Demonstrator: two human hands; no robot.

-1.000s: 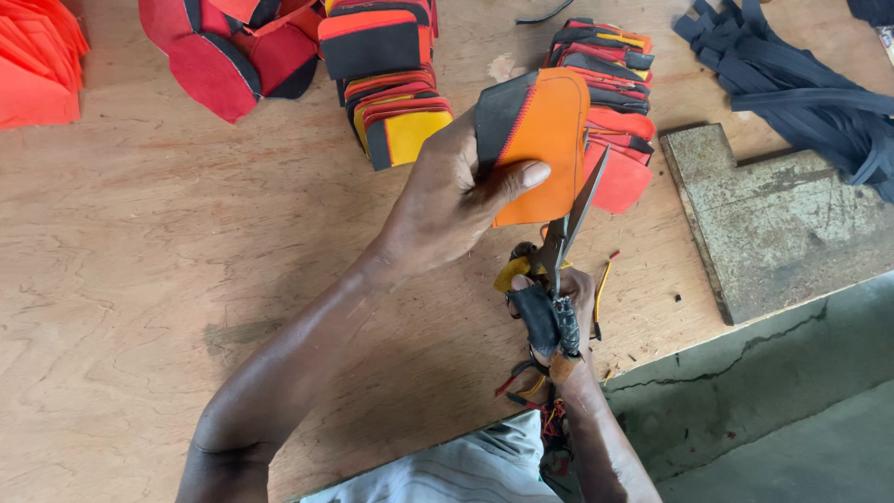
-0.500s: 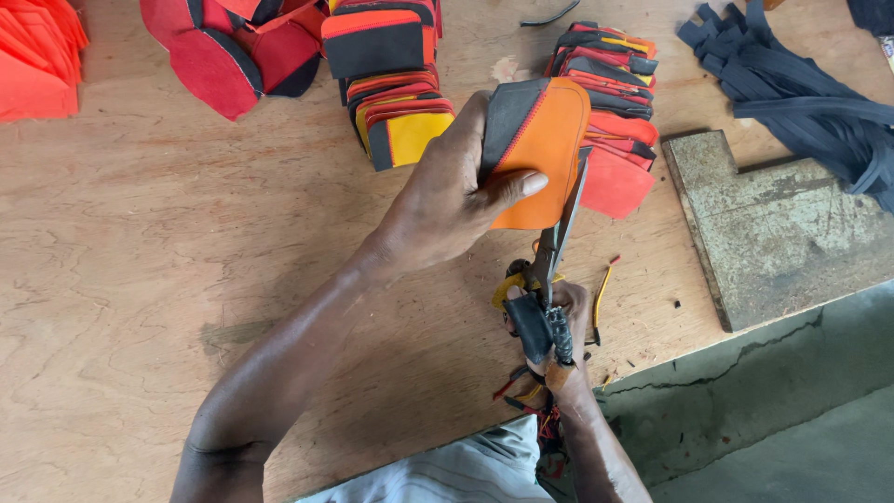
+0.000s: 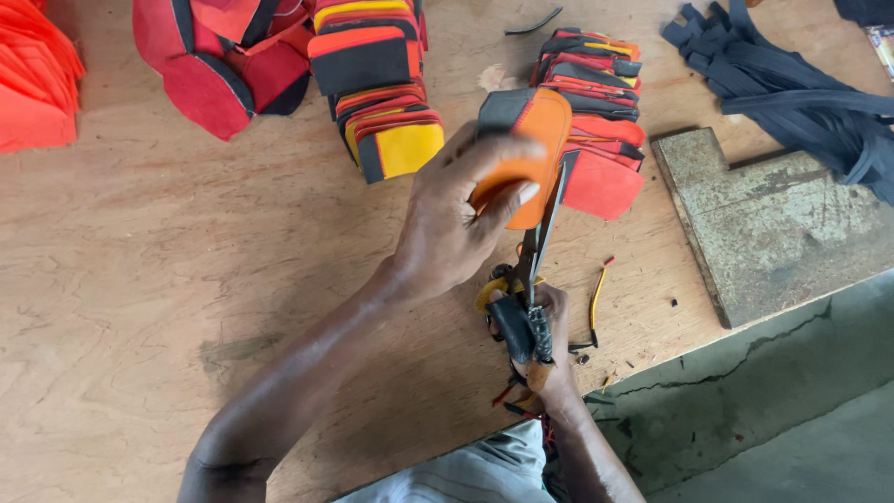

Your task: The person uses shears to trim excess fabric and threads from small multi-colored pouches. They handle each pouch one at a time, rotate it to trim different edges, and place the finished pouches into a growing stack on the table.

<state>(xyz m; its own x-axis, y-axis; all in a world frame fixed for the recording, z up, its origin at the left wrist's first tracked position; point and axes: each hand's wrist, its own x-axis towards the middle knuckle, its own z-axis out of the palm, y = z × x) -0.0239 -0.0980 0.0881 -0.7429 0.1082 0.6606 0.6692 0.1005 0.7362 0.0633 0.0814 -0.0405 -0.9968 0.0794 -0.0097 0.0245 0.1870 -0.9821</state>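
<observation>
My left hand [image 3: 456,219] grips an orange and black fabric piece [image 3: 531,130], held up over the wooden table [image 3: 140,279]. My right hand [image 3: 545,340] is closed around the wrapped handles of a pair of scissors [image 3: 535,270]. The scissor blades point up and run along the right edge of the orange piece, touching it. Right behind the piece lies a stack of red, black and orange cut pieces [image 3: 596,102].
A pile of yellow, red and black pieces [image 3: 377,93] lies at the top centre, red rounded pieces [image 3: 214,65] to its left, orange fabric [image 3: 33,84] at the far left. Dark blue straps [image 3: 792,93] and a worn metal slab [image 3: 773,224] lie right. Trimmed scraps [image 3: 596,298] lie near the table edge.
My left hand has turned the orange piece slightly and lifted it, and the scissor blades have moved further up along its right edge.
</observation>
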